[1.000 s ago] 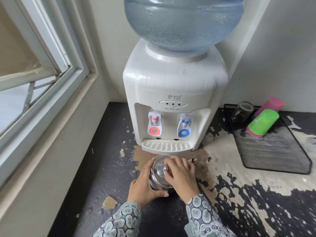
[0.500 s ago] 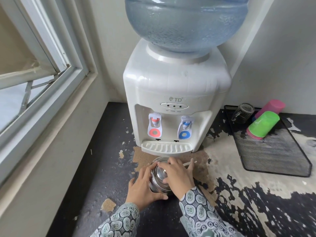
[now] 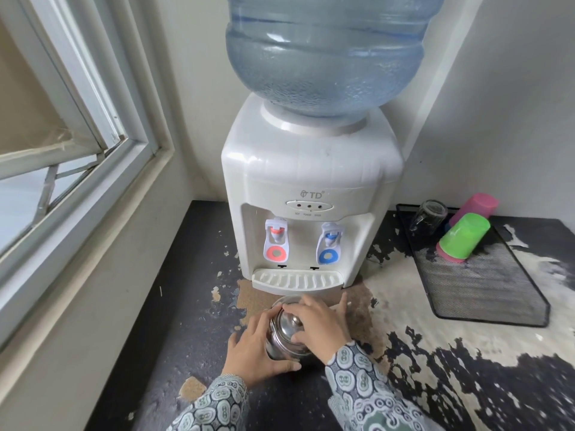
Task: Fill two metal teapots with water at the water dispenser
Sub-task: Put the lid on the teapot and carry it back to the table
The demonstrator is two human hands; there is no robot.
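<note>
While the left hand (image 3: 256, 349) grips the teapot (image 3: 284, 334), the right hand (image 3: 319, 321) covers its lid.

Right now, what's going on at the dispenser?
A person has a metal teapot on the counter, just in front of the water dispenser. The left hand holds the pot's side; the right hand grips the lid, which looks tilted. The pot is not under either tap. Only one teapot is in view.
</note>
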